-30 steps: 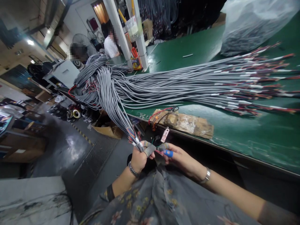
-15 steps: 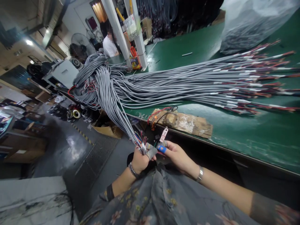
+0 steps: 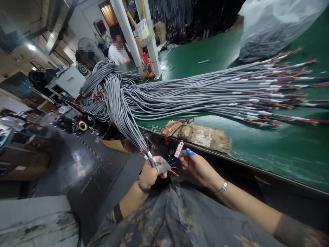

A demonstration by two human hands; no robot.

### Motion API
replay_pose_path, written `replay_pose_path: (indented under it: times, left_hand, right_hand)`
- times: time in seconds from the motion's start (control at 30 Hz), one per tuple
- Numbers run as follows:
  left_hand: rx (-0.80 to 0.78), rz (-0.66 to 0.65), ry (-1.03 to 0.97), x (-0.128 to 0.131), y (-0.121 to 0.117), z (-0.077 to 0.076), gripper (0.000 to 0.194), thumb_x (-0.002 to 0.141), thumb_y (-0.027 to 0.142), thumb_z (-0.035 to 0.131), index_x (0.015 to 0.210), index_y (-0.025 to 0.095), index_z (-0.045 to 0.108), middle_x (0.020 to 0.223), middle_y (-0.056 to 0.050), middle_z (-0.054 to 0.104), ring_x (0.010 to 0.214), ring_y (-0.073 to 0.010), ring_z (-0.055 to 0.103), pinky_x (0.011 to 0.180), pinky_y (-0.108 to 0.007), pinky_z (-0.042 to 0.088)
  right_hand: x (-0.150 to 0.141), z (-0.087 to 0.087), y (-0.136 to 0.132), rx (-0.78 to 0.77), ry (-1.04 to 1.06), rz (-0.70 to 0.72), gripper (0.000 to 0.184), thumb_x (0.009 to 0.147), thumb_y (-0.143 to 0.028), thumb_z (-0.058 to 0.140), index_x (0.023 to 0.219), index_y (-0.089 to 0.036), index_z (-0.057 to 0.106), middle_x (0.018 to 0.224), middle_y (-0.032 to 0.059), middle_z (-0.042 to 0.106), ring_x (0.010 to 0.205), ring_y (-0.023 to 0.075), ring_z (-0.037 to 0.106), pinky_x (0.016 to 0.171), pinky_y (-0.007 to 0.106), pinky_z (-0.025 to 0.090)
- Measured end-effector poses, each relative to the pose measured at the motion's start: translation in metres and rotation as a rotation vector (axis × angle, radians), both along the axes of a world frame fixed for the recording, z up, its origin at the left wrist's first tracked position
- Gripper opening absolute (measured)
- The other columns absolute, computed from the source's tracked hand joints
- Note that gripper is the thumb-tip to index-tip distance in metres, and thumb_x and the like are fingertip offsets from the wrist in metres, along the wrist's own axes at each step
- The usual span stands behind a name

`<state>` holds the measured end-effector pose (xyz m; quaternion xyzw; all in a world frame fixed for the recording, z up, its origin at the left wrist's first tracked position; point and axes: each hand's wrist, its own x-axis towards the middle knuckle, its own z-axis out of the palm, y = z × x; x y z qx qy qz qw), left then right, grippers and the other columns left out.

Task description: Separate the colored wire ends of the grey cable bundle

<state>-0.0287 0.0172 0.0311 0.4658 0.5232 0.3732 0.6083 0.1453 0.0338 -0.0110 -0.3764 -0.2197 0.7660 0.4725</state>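
Green and shiny, the surface (image 3: pixel 269 154) ran along one side of a cluttered workshop, with a person in white (image 3: pixel 117 54) beyond the posts (image 3: pixel 126 31). Grey cables (image 3: pixel 180 92) lay lengthwise on it, their bare ends all facing one way, which probably kept them from tangling. A plastic bag (image 3: pixel 272 29) sat behind those ends, and a wooden board (image 3: pixel 203 137) rested along the near edge. One bundle (image 3: pixel 127 127) drooped over that edge into the left hand (image 3: pixel 150 175), which was closed firmly round it, seemingly to keep the ends together. Thin green and pink wires (image 3: pixel 174 172) fanned out past that thumb, perhaps spread so each could be told apart. The right hand (image 3: pixel 196 166) (its thumb wrapped in blue tape (image 3: pixel 189 152)) was near the wire tips but not touching, fingers curled; whether it held anything, I couldn't tell. A pink tag (image 3: pixel 179 150) showed just beside its fingertips.
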Motion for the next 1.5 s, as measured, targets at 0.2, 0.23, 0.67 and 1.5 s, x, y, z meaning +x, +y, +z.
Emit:
replay_pose_path:
  times: [0.2,0.23,0.67,1.5]
  left_hand:
    - [-0.063,-0.132,0.004,0.014,0.012,0.011,0.028,0.06,0.035,0.075,0.051,0.014,0.057,0.04,0.001,0.054,0.035,-0.0072,0.044,0.041,-0.021,0.036]
    - [-0.061,-0.134,0.005,0.016,0.014,0.011,0.027,0.06,0.033,0.074,0.05,0.015,0.057,0.04,0.001,0.054,0.035,-0.0072,0.044,0.041,-0.021,0.035]
    - [-0.046,-0.071,-0.048,0.023,0.017,0.006,0.024,0.059,0.03,0.07,0.046,0.015,0.056,0.039,0.001,0.053,0.034,-0.0064,0.042,0.04,-0.02,0.034]
    - [0.074,0.063,0.053,0.019,-0.009,0.007,0.041,0.065,0.052,0.073,0.057,0.015,0.058,0.047,-0.001,0.058,0.043,-0.0099,0.05,0.047,-0.022,0.041]
  right_hand:
    - [-0.001,0.009,0.015,0.1,0.064,0.124,0.05,0.06,-0.064,0.075,0.073,-0.017,0.065,0.064,0.0003,0.057,0.055,0.0108,0.045,0.054,0.025,0.038]
    - [-0.002,0.01,0.016,0.126,0.035,0.105,0.049,0.06,-0.063,0.075,0.07,-0.017,0.063,0.06,-0.0011,0.054,0.054,0.0106,0.043,0.053,0.025,0.037]
    - [-0.011,-0.004,0.019,0.18,0.15,0.097,0.054,0.073,-0.07,0.06,0.087,-0.018,0.067,0.067,0.0027,0.063,0.063,0.0174,0.058,0.062,0.032,0.046]
    - [-0.009,0.006,0.012,0.036,0.31,0.033,0.031,0.07,-0.043,0.078,0.087,-0.018,0.071,0.073,0.0014,0.067,0.061,0.0109,0.057,0.057,0.021,0.049]
